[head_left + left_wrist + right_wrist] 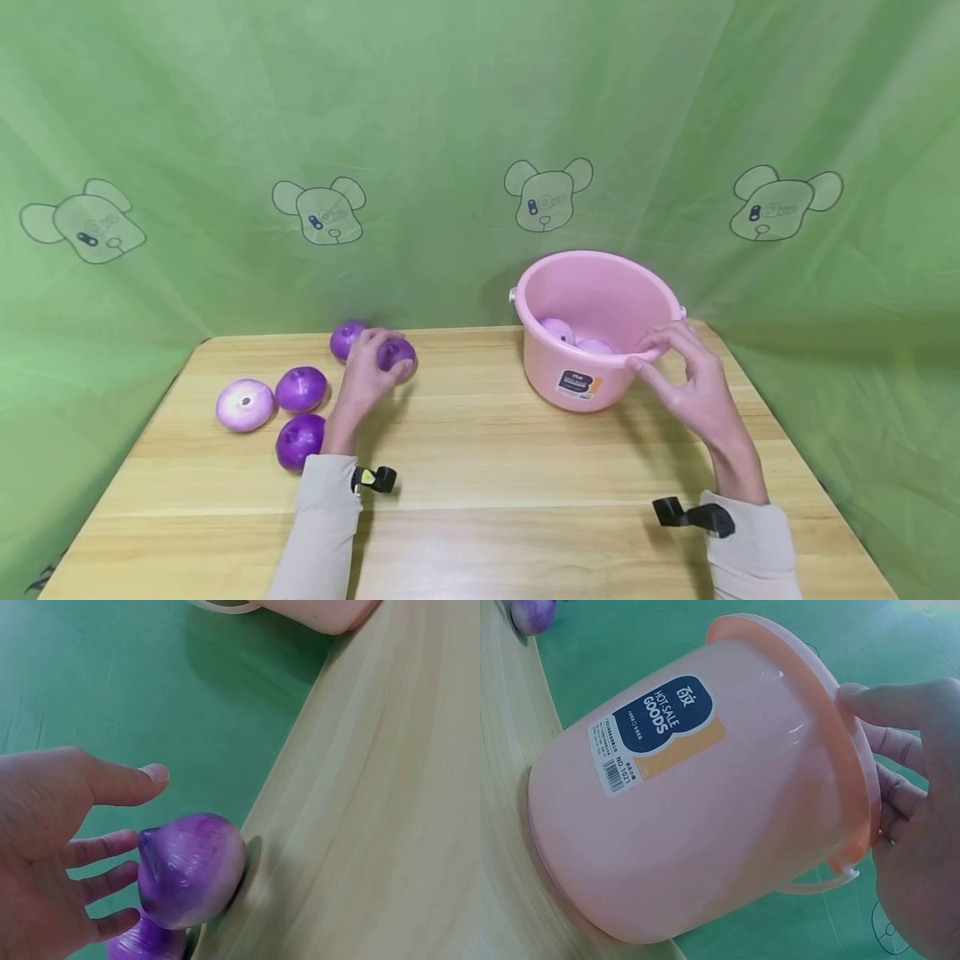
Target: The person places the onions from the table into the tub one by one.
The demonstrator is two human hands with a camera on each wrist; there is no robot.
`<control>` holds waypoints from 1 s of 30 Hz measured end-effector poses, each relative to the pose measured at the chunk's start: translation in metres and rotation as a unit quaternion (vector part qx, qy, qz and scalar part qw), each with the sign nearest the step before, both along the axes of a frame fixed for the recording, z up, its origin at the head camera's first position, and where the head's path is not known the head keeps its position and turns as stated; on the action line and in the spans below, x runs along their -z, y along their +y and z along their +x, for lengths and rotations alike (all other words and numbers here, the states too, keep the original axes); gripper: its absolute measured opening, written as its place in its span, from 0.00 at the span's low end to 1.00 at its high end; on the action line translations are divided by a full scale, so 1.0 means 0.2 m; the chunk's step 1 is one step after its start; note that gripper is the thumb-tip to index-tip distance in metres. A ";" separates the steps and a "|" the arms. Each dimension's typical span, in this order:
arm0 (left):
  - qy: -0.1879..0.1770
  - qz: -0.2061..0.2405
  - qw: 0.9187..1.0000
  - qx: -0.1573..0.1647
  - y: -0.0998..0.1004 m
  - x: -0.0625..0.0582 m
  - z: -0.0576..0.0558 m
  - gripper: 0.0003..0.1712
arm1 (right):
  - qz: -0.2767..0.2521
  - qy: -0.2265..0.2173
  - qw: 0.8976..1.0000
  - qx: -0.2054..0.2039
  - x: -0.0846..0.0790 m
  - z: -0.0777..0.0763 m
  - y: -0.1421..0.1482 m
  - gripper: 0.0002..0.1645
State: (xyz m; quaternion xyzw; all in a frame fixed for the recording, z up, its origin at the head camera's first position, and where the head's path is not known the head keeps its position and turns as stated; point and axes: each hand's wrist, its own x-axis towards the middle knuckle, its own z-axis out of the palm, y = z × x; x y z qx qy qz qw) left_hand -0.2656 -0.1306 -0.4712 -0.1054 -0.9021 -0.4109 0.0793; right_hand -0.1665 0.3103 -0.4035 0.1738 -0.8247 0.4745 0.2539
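At the table's back edge my left hand (363,377) reaches over a purple onion (397,356). The left wrist view shows the thumb held apart and the fingertips right at the side of this onion (196,870), not wrapped around it. Another purple onion (344,340) sits just beside it. My right hand (696,385) pinches the rim of a pink bucket (573,379), thumb outside and fingers over the inner side, as the right wrist view of the bucket (727,825) also shows. Inside the bucket lie pale onions (558,329), partly hidden by the wall.
Left of my left forearm, two purple onions (302,389) (300,442) and a paler onion (245,405) rest on the wooden table (465,500). A green curtain (435,167) with printed bear heads hangs behind and along both sides.
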 end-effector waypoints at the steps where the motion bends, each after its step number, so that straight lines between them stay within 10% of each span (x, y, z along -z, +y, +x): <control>1: -0.004 -0.005 1.000 -0.001 0.00 0.00 0.00 0.26 | 0.000 -0.001 1.000 0.000 0.00 0.00 0.00 0.13; 19: 0.011 -0.042 0.999 0.004 0.01 0.05 -0.01 0.32 | 0.002 -0.006 1.000 0.006 0.01 0.00 0.01 0.13; 30: -0.054 -0.042 0.997 0.020 0.02 0.07 0.00 0.36 | 0.002 0.000 1.000 0.004 0.00 0.01 0.00 0.14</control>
